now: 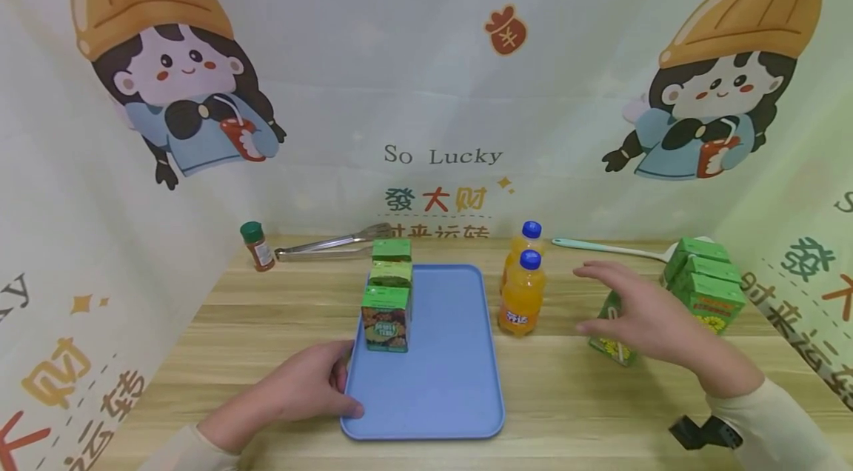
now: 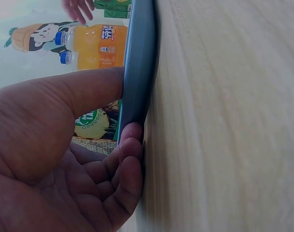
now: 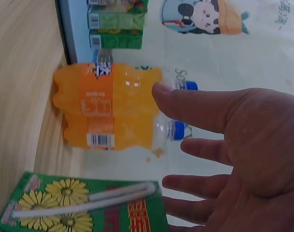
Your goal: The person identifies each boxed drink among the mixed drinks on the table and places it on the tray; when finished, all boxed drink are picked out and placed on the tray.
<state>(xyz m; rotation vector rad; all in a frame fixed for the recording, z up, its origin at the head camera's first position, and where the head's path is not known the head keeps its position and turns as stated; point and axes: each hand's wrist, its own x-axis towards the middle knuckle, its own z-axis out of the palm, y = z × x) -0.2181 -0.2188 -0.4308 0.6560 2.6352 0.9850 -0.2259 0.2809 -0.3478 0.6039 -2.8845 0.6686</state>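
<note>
My left hand (image 1: 300, 386) grips the left edge of a blue tray (image 1: 446, 360), thumb over the rim and curled fingers against its underside in the left wrist view. On the tray's left side stand three drink cartons (image 1: 386, 326) in a row, front to back. My right hand (image 1: 640, 315) hovers to the right with fingers spread, holding nothing. Just below it is a green drink carton (image 3: 79, 203) with yellow flowers and a straw; the fingers partly overlap it, and contact is unclear. Two orange soda bottles (image 1: 522, 301) with blue caps stand upright between the tray and that hand.
More green cartons (image 1: 716, 301) stand in a row at the far right, partly behind the right arm. A pale-green-handled utensil (image 1: 613, 247) lies at the back right. Metal tongs (image 1: 329, 243) and a green-capped spice jar (image 1: 258, 247) are at the back left, before a printed curtain.
</note>
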